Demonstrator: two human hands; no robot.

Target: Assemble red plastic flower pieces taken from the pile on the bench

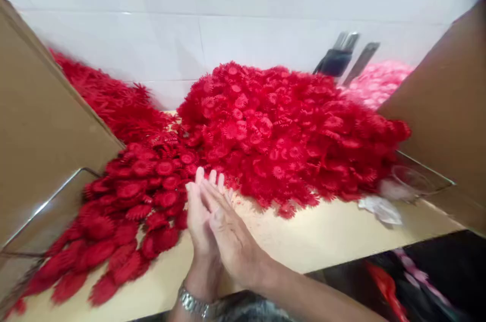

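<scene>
My left hand (199, 218), with a metal watch (193, 303) on the wrist, is held upright with its fingers stretched out. Against its palm lies my right hand (238, 243), its fingers also straight. Whatever may be between the palms is hidden. Just beyond the fingertips rises a large heap of red artificial flower heads (266, 129). To the left of my hands spreads a looser group of darker red flower heads (140, 185), reaching the table's front left. My hands are over the pale tabletop (296, 241).
Cardboard panels stand at left (49, 124) and right (436, 89). Behind the left one lie more red pieces (125, 104); pink pieces (379, 81) are at back right. A dark holder with metal tools (336, 61) leans by the tiled wall (243, 43). Clear plastic (381, 209) lies at right.
</scene>
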